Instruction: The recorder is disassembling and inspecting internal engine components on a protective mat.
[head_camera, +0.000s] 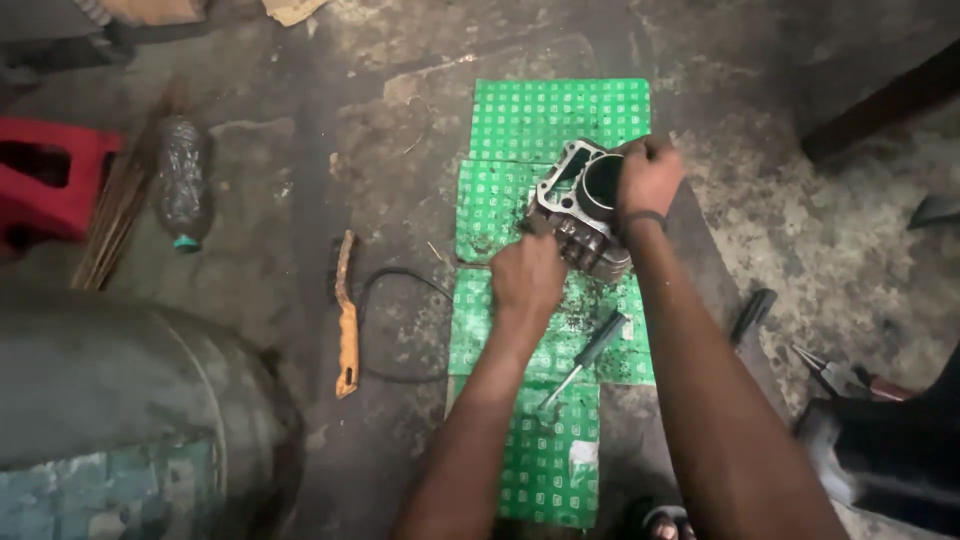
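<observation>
Head view: left hand (527, 275) fisted on a small tool, scraping engine cylinder block (578, 205) at its 7 o'clock; right hand (648, 175) clamps block's 3 o'clock rim on green sheets (545, 120). Prob. best w/ short, flat strokes, block steadied.

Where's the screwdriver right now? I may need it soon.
In the head view, the screwdriver lies on the green sheets, between the person's forearms, just below the engine cylinder block that both hands hold.
</observation>
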